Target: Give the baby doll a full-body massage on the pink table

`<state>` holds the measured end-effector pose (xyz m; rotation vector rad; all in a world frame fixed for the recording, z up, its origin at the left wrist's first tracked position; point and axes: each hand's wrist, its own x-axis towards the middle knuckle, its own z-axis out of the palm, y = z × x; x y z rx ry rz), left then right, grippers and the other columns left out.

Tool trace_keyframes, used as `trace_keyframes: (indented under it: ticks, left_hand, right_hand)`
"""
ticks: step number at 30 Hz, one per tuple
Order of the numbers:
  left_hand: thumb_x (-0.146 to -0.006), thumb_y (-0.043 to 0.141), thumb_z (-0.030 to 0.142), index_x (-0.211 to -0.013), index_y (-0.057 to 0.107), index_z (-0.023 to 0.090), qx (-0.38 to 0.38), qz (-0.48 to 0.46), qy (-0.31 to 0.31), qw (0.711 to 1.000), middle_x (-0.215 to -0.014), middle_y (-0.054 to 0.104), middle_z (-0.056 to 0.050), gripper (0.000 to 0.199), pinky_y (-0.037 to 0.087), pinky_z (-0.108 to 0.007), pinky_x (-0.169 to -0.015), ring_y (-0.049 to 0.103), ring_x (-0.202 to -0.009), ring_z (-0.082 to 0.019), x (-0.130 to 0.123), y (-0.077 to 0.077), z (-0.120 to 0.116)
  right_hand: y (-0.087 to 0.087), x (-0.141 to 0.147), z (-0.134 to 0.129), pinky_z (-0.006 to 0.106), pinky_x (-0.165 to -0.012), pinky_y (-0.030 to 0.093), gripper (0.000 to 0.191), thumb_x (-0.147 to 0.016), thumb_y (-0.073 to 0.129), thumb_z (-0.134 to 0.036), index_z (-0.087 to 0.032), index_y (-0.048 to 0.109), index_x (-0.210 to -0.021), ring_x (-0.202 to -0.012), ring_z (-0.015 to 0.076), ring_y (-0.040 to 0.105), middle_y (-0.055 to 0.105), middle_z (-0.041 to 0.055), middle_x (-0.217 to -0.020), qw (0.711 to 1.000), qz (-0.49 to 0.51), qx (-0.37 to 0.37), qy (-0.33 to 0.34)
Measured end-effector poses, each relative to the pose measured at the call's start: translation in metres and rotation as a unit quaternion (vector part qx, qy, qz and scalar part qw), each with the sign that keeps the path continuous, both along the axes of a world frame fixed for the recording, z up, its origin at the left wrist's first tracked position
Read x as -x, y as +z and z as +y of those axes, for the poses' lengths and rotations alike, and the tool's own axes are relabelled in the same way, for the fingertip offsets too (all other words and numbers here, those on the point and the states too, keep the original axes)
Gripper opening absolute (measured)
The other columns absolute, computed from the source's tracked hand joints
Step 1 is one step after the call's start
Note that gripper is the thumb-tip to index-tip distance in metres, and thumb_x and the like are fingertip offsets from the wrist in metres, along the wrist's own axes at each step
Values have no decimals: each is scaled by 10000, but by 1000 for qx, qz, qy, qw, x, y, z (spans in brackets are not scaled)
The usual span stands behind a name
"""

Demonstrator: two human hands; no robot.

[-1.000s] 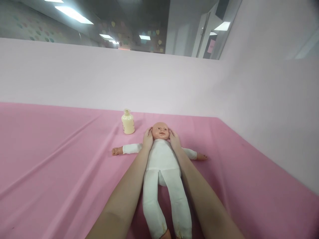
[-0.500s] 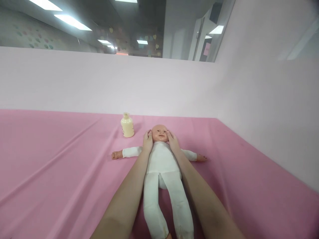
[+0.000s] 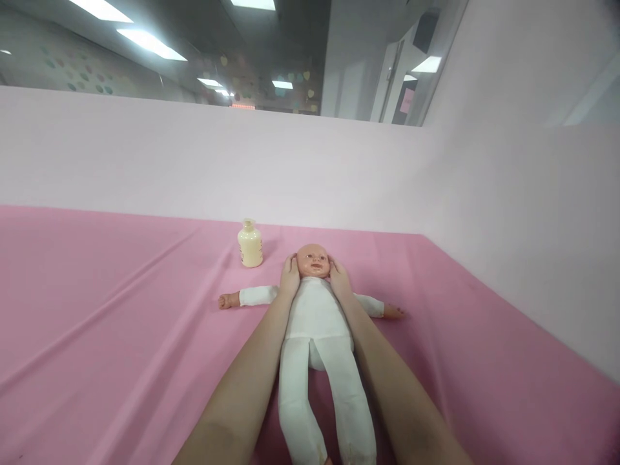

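Note:
A baby doll (image 3: 317, 313) lies on its back, its head at the far end and its legs toward me. Its body is white cloth; the head (image 3: 312, 258) and hands are skin-toned and look hard. My left hand (image 3: 290, 278) rests along the left side of the doll's head, fingers stretched and pointing away from me. On the opposite side, my right hand (image 3: 340, 279) lies against the head with its fingers extended too. Parts of both palms and some fingers are hidden. The doll's arms spread out sideways beyond my wrists.
A pale yellow pump bottle (image 3: 250, 248) stands upright to the left of the doll's head. Pink cloth (image 3: 121, 310) with creases covers the surface. A white wall (image 3: 194, 161) rises behind, with a window (image 3: 271, 58) above it and another wall on the right.
The view has shifted slightly. My fingers, the right ones most visibly, have slid a little off the doll's cheeks toward the sides of its head. The doll and bottle stay put.

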<state>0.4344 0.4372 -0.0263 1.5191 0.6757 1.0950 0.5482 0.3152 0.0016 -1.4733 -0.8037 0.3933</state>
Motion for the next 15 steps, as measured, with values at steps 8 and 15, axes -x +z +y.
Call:
trace_keyframes:
  ticks: [8,15]
  left_hand:
    - [-808,640,482,-1311,475,200,-12,-2,-17,1000,-1381,473,-114,601,328,-355,-1107,434,-1297,-227,2,8,-10]
    - [-824,621,487,-1325,459,198,-31,1,-25,999,-1398,442,-120,601,304,-371,-1122,390,-1327,-232,3,12,-13]
  right_hand:
    - [12,13,-6,293,-1067,433,610,-839,529,-574,-184,545,-1308,-1174,160,544,573,63,-1226,998,0,-20,52]
    - [16,16,-6,305,-1095,411,616,-844,519,-590,-182,549,-1304,-1226,170,509,551,59,-1260,999,4,-10,44]
